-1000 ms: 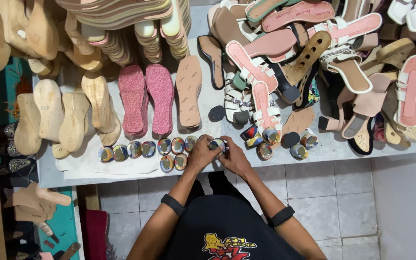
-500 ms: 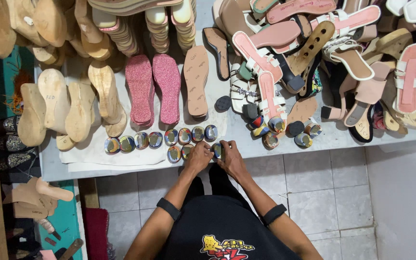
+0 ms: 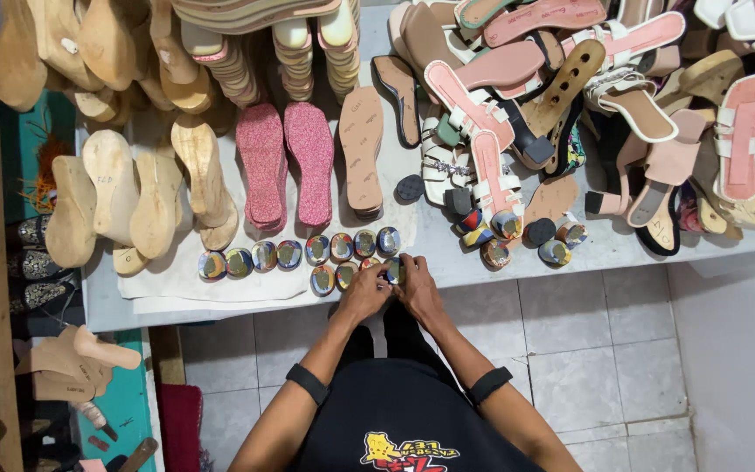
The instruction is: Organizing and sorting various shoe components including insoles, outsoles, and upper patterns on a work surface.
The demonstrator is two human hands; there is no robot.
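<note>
- A grey worktable (image 3: 622,249) is filling the upper two-thirds of the frame, with a white cloth (image 3: 176,284) lying across its left-centre part.
- Wooden shoe forms (image 3: 115,197) are crowding the upper left, while finished sandals (image 3: 570,96) in pink, white and tan are piling up across the upper right.
- Two pink insoles (image 3: 286,162) are lying side by side at upper centre, with a tan insole (image 3: 362,149) just beside them on the right.
- A row of small, glossy multicoloured heel pieces (image 3: 290,254) is running along the cloth's lower edge, just left of centre; a few more (image 3: 495,236) are sitting near the sandals, right of centre.
- The left hand (image 3: 364,293) and right hand (image 3: 417,288) are meeting at the centre of the frame, fingers curled together around one heel piece (image 3: 393,269); how firmly either is gripping it I cannot tell.
- That piece is sitting between the fingertips of both hands, at the right end of a short second row, touching or nearly touching its neighbours.
- Doing this well probably means steadying the piece with one hand while the other is nudging it into line, without knocking the adjacent ones.
</note>
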